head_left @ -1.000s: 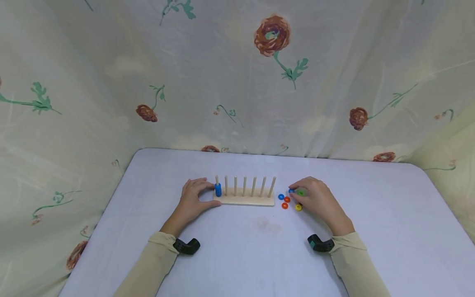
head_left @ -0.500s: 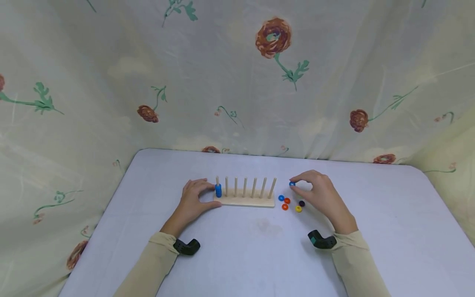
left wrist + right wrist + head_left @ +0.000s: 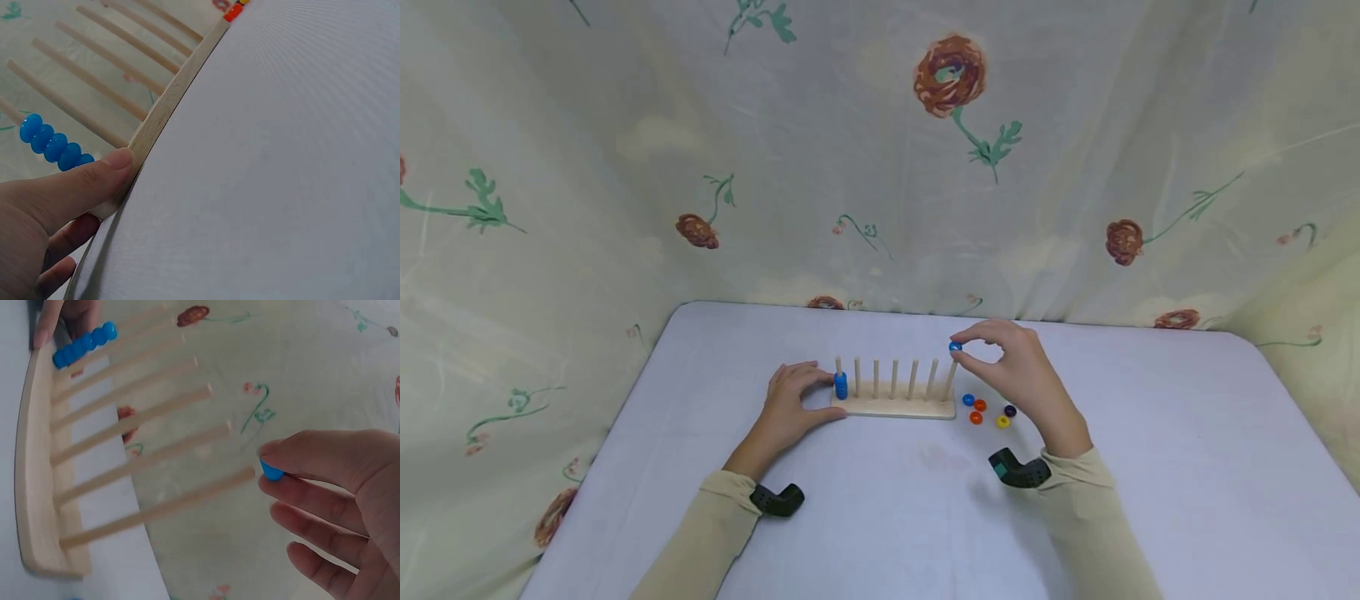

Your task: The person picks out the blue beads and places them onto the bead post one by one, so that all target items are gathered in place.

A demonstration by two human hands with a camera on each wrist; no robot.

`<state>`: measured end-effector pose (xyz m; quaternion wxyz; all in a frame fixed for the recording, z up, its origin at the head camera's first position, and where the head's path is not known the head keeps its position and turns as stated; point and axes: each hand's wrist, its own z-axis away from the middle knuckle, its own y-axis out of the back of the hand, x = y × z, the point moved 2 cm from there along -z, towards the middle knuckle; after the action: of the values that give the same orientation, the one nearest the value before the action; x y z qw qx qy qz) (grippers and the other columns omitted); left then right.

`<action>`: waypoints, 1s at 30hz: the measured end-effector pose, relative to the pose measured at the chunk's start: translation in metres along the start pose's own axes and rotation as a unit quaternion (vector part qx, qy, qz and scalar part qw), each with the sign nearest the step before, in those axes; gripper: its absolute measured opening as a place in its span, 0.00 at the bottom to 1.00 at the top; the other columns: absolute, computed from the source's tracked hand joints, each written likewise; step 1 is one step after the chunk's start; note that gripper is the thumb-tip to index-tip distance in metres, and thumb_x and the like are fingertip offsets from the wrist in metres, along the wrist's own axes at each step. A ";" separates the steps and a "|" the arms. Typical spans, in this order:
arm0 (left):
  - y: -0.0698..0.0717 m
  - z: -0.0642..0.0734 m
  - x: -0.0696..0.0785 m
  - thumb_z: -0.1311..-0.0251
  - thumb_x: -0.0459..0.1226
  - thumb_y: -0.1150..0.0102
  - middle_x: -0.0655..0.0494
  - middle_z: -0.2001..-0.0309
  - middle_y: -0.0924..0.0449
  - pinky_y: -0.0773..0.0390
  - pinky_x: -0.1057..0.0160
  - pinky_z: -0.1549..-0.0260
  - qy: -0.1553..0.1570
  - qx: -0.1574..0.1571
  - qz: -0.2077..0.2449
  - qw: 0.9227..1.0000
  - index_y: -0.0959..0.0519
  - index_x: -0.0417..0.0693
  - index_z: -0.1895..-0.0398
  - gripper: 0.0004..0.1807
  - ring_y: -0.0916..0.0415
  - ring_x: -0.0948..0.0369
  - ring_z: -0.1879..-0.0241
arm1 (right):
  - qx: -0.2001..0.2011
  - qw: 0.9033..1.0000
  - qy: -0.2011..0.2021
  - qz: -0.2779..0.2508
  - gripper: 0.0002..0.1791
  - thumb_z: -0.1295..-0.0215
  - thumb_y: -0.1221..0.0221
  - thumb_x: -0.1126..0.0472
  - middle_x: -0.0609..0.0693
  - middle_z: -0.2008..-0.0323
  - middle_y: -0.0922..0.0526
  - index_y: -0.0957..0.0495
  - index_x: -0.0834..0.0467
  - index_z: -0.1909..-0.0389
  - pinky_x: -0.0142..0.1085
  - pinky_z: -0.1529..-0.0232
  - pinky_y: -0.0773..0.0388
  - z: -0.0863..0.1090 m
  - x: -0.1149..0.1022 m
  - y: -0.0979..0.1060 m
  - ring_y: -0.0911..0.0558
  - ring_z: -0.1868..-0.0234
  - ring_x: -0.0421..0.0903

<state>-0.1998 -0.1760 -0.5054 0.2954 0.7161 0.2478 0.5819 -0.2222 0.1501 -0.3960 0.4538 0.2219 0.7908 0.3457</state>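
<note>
My left hand (image 3: 788,404) grips the left end of a wooden peg rack (image 3: 895,406), its thumb (image 3: 103,176) against the front edge of the base. Several upright pegs rise from the rack. On the leftmost peg sits a stack of blue beads (image 3: 841,386), with part of that peg bare above it. My right hand (image 3: 1018,367) pinches one blue bead (image 3: 271,470) between thumb and forefinger. In the head view this bead is at the top of the rightmost peg (image 3: 951,379); in the right wrist view it is close beside the peg's tip.
Loose beads lie on the white table just right of the rack: a blue one (image 3: 968,400), two orange-red ones (image 3: 976,417), a yellow one (image 3: 1003,422) and a dark one (image 3: 1011,411). A flowered cloth (image 3: 820,150) hangs behind the table.
My right hand has picked the blue bead up from among the loose ones, raised it and carried it left to the rightmost peg's top. The left hand stays at the rack's end.
</note>
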 end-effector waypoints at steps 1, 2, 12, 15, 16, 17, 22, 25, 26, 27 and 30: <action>0.000 0.000 0.000 0.52 0.46 0.18 0.47 0.38 0.17 0.57 0.40 0.18 -0.001 0.000 -0.001 1.000 0.16 0.46 0.45 0.31 0.34 0.47 0.26 | 0.002 1.000 0.004 -0.003 0.11 0.37 0.28 0.60 0.52 0.53 0.09 0.11 0.55 0.53 0.55 0.45 0.16 -0.002 -0.004 -0.002 0.16 0.44 0.54; 0.000 0.000 0.000 0.52 0.46 0.18 0.47 0.38 0.17 0.57 0.40 0.18 -0.001 0.000 -0.002 1.000 0.16 0.46 0.45 0.31 0.34 0.47 0.26 | 0.003 1.000 0.008 -0.008 0.11 0.37 0.28 0.59 0.52 0.52 0.09 0.11 0.55 0.53 0.55 0.44 0.16 -0.004 -0.007 -0.003 0.16 0.44 0.54; 0.001 0.001 -0.001 0.52 0.47 0.18 0.47 0.37 0.18 0.57 0.40 0.18 0.005 -0.004 -0.004 1.000 0.16 0.47 0.44 0.31 0.34 0.47 0.25 | -0.013 0.997 0.064 -0.051 0.10 0.36 0.28 0.59 0.48 0.55 0.09 0.11 0.54 0.55 0.51 0.39 0.18 -0.026 -0.048 -0.037 0.14 0.46 0.50; 0.001 0.001 -0.001 0.52 0.47 0.18 0.47 0.37 0.18 0.56 0.39 0.18 0.005 -0.005 -0.006 1.000 0.16 0.47 0.44 0.31 0.35 0.48 0.25 | -0.019 0.996 0.070 -0.055 0.09 0.36 0.29 0.59 0.48 0.55 0.09 0.10 0.53 0.55 0.49 0.38 0.18 -0.032 -0.059 -0.048 0.14 0.45 0.49; 0.001 0.001 -0.001 0.52 0.47 0.18 0.47 0.37 0.17 0.56 0.39 0.18 0.004 -0.005 -0.007 1.000 0.16 0.47 0.44 0.31 0.35 0.48 0.25 | -0.021 0.996 0.072 -0.056 0.10 0.35 0.29 0.59 0.47 0.55 0.09 0.10 0.53 0.55 0.49 0.39 0.18 -0.033 -0.062 -0.052 0.14 0.45 0.49; 0.001 0.001 -0.001 0.51 0.47 0.18 0.47 0.38 0.17 0.56 0.39 0.18 0.002 -0.004 -0.007 1.000 0.16 0.47 0.44 0.31 0.35 0.47 0.25 | -0.022 0.995 0.076 -0.056 0.10 0.35 0.29 0.58 0.47 0.55 0.09 0.10 0.54 0.55 0.48 0.39 0.17 -0.035 -0.065 -0.055 0.14 0.46 0.49; 0.001 0.001 0.000 0.51 0.47 0.18 0.47 0.38 0.17 0.56 0.37 0.19 -0.004 -0.002 -0.010 1.000 0.16 0.47 0.44 0.30 0.34 0.47 0.25 | -0.028 0.992 0.101 -0.064 0.10 0.35 0.29 0.59 0.48 0.56 0.08 0.10 0.55 0.54 0.45 0.42 0.16 -0.042 -0.078 -0.068 0.14 0.47 0.48; 0.001 0.000 0.001 0.51 0.47 0.18 0.48 0.39 0.16 0.56 0.37 0.19 -0.003 -0.001 -0.012 1.000 0.16 0.48 0.44 0.30 0.34 0.47 0.25 | -0.034 0.992 0.105 -0.067 0.11 0.35 0.29 0.59 0.48 0.55 0.08 0.11 0.56 0.53 0.46 0.43 0.15 -0.044 -0.083 -0.075 0.14 0.47 0.48; 0.001 0.000 0.001 0.51 0.47 0.19 0.48 0.39 0.16 0.56 0.37 0.19 -0.002 -0.001 -0.012 1.000 0.16 0.48 0.44 0.30 0.35 0.47 0.25 | -0.036 0.992 0.103 -0.066 0.11 0.35 0.29 0.59 0.48 0.55 0.08 0.11 0.55 0.53 0.45 0.44 0.15 -0.044 -0.085 -0.077 0.14 0.47 0.48; 0.001 0.000 0.001 0.50 0.47 0.19 0.48 0.39 0.16 0.56 0.37 0.19 -0.002 -0.002 -0.013 1.000 0.16 0.48 0.44 0.30 0.35 0.47 0.25 | -0.038 0.992 0.101 -0.061 0.11 0.35 0.30 0.58 0.48 0.55 0.09 0.11 0.55 0.52 0.45 0.44 0.15 -0.044 -0.086 -0.079 0.14 0.46 0.48; 0.002 0.001 0.001 0.50 0.47 0.19 0.48 0.39 0.16 0.57 0.37 0.19 -0.001 -0.002 -0.013 1.000 0.16 0.48 0.44 0.30 0.35 0.47 0.25 | -0.036 0.993 0.105 -0.049 0.12 0.35 0.30 0.58 0.48 0.55 0.09 0.11 0.55 0.52 0.43 0.45 0.15 -0.045 -0.090 -0.088 0.14 0.46 0.47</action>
<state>-0.1988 -0.1769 -0.5040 0.3048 0.7125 0.2556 0.5780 -0.2203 0.0171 -0.3953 0.3929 0.1286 0.8308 0.3726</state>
